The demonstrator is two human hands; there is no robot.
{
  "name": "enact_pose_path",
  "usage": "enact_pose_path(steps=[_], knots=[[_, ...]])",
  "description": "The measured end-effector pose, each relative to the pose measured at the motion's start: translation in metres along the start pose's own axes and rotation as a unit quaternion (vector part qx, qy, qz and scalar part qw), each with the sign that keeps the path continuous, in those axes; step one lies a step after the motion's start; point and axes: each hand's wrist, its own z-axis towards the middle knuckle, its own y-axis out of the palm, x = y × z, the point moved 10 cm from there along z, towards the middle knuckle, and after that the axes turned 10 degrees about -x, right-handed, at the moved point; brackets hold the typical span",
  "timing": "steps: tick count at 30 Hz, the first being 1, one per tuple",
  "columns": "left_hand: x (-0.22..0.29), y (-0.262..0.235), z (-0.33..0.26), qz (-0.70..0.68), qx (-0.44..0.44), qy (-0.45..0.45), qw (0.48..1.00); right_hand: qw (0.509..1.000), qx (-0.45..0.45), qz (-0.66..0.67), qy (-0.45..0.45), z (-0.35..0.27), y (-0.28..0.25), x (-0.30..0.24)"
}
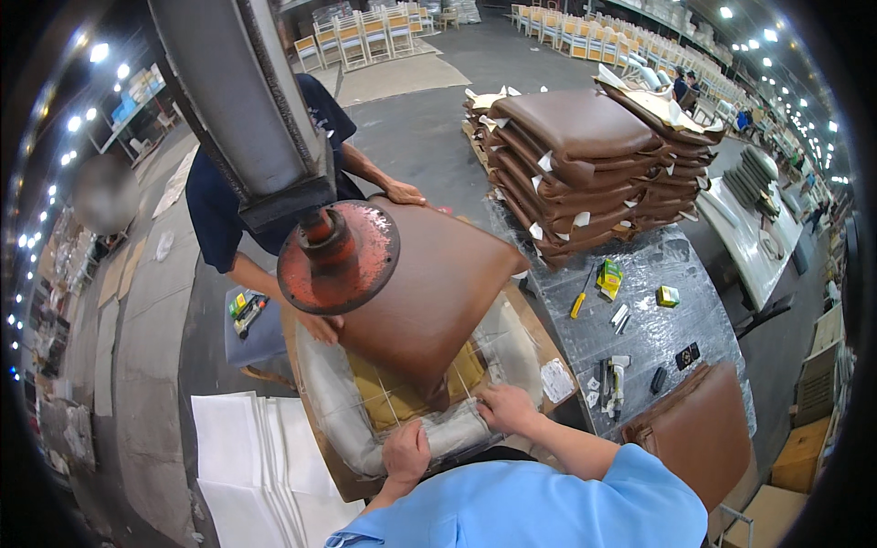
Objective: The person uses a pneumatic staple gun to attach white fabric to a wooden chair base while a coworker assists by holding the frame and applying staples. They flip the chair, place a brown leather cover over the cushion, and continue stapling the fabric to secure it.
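My left hand (pixel 406 449) and my right hand (pixel 505 407) are both closed at the near rim of a ring of clear plastic sheeting (pixel 343 411). A thin white cord (pixel 387 398) runs to my left hand, and another white cord (pixel 460 377) ends at my right; each seems pinched in the fingers. Yellow-brown padding (pixel 373 388) shows inside the ring. Over it lies a brown leather-like seat cushion (pixel 429 283), one corner pointing toward me. A co-worker's hands (pixel 403 193) rest on its far and left edges. Above it hangs a round red press plate (pixel 340 258).
A wrapped table (pixel 653 274) on the right bears stacked brown cushions (pixel 585 164), a yellow-handled screwdriver (pixel 580 297), small boxes (pixel 610 279) and a staple gun (pixel 615 384). Another brown cushion (pixel 703 429) leans near my right. White sheets (pixel 242 457) lie at left. A metal column (pixel 233 91) holds the plate.
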Motion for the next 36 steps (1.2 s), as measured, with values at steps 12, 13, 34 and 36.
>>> enact_pose_path(steps=[12, 13, 34, 36], knots=[[0.002, -0.004, 0.000, 0.004, -0.037, 0.047, 0.998, 0.837, 0.470, 0.268, -0.083, -0.122, -0.052, 0.002], [0.000, 0.005, 0.003, 0.010, -0.074, 0.029, 0.997, 0.840, 0.475, 0.259, -0.031, -0.140, -0.044, 0.006], [0.053, 0.006, -0.027, 0.008, -0.071, 0.194, 0.978, 0.675, 0.310, 0.356, 0.567, -0.465, 0.249, 0.135], [0.077, 0.032, -0.028, -0.038, -0.112, 0.184, 0.976, 0.660, 0.320, 0.356, 0.579, -0.477, 0.244, 0.166]])
